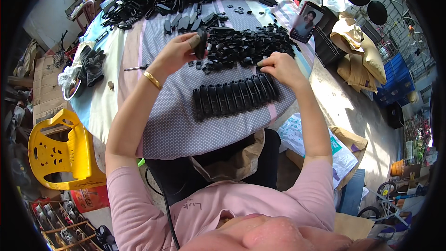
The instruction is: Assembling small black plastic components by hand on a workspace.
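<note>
The left hand [180,50] is curled round a long black piece [201,44] over the worktop [179,135]. The piece's long side runs up and down in this view. The right hand [281,68] pinches its fingers by the small black bits [246,46]; I can't tell if it holds one.

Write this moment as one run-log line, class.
left hand: holds black part | right hand: at edge of small black pieces, grip unclear | row of black parts: on patterned cloth
</note>
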A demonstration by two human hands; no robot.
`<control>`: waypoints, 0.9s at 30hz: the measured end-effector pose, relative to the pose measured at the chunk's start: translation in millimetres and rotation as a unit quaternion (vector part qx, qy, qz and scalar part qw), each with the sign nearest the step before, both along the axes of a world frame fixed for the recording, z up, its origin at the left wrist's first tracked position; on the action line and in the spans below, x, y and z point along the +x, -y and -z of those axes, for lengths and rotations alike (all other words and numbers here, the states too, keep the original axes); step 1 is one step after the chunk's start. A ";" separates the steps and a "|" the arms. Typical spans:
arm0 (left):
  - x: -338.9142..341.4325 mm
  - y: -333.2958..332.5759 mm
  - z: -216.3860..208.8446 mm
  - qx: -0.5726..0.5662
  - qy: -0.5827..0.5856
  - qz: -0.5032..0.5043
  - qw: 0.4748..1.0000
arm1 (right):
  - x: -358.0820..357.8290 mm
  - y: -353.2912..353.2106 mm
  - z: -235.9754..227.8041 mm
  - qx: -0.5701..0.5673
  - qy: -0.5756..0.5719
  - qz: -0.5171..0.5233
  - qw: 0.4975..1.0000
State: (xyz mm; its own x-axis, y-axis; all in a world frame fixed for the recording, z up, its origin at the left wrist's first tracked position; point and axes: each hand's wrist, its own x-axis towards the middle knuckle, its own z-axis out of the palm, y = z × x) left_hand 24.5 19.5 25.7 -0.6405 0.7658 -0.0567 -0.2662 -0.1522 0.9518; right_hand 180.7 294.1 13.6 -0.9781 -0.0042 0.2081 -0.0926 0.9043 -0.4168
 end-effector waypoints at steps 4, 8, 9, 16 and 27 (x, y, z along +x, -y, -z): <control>12.4 5.9 6.0 0.080 0.049 0.056 0.994 | -7.6 5.7 -15.2 0.041 0.061 -0.007 0.997; 18.0 8.0 4.8 0.094 0.049 0.074 0.992 | -10.4 9.1 -21.0 -0.066 0.025 0.024 0.997; 20.2 9.4 4.0 0.097 0.050 0.075 0.991 | -9.8 13.9 -21.9 -0.145 -0.026 0.035 0.989; 37.2 8.2 -8.7 -0.008 -0.179 -0.076 0.981 | -20.3 91.2 -36.4 -0.358 -0.179 -0.091 0.912; 42.3 17.0 -21.9 0.116 0.052 0.055 0.990 | -25.0 121.2 -30.3 -0.313 -0.200 -0.148 0.917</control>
State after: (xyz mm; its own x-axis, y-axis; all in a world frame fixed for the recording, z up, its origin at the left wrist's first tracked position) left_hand 66.8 2.5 47.6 -0.5532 0.8303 0.0672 -0.3877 -0.3280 0.8615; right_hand 155.7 172.9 43.9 -0.7985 -0.0143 0.6018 -0.5537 0.4097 -0.7250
